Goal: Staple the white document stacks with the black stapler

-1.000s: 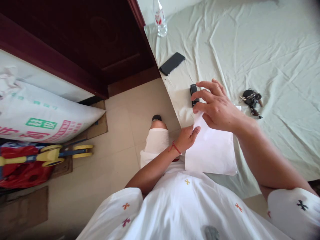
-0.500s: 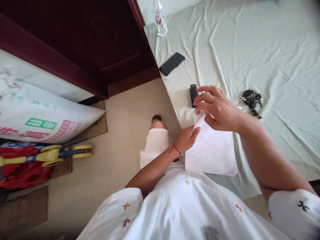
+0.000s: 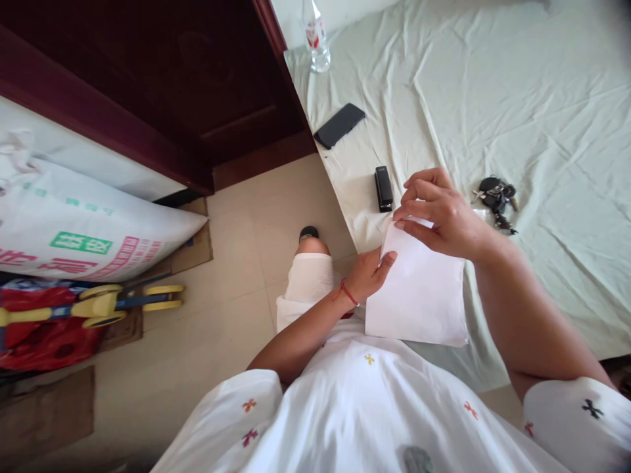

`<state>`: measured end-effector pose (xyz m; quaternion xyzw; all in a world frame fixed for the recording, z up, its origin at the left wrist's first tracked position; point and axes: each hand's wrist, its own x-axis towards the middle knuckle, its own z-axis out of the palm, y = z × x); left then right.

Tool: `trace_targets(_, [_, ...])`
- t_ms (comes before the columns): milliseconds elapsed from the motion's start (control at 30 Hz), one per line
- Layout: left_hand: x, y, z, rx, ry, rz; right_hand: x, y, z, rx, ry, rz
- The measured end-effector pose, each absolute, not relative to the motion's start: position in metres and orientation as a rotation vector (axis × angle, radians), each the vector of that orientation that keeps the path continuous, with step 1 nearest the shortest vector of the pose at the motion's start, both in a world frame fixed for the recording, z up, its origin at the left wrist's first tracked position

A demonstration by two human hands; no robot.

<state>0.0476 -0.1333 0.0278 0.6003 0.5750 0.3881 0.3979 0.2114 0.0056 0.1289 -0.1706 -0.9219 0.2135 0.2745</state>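
Two hands, one paper stack, one stapler, one phone, one bottle and one bunch of keys are present; the sheet count cannot be determined. The white paper (image 3: 419,302) lies on the pale cloth (image 3: 557,282), in front of the person's torso. The left hand (image 3: 367,274) is clamped on the left edge of the paper, thumb on top. The right hand (image 3: 446,217) is positioned over the far end, thumb and fingertips closed on the far left corner; the bulk of the paper extends from these fingertips toward the torso. The black stapler (image 3: 383,188) rests just beyond that corner, apart from both hands. The phone (image 3: 340,125) lies farther out, near the cloth's left edge. The bottle (image 3: 318,43) stands beyond the phone. The keys (image 3: 497,195) lie to the right of the right hand.
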Motion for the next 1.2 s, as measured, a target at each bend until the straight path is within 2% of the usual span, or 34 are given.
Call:
trace_targets(367, [0.051,-0.136,0.027,1.488,1.442,1.011,0.211,0.002,0.122,-0.466,-2.44,0.575])
trace_targets(833, [0.051,-0.135,0.028,1.109,1.42,1.083,0.201,-0.015,0.093,-0.658,-2.492,0.41])
trace_targets(1033, [0.032,-0.128,0.015,0.957,1.46,1.217,0.237,-0.01,0.087,-0.941,-2.201,0.272])
trace_targets(1133, [0.021,-0.125,0.011,0.886,1.474,1.302,0.268,-0.017,0.057,-1.124,-2.054,0.383])
trace_targets(1200, [0.018,-0.123,0.013,0.847,1.453,1.325,0.284,-0.026,0.034,-1.207,-1.961,0.664])
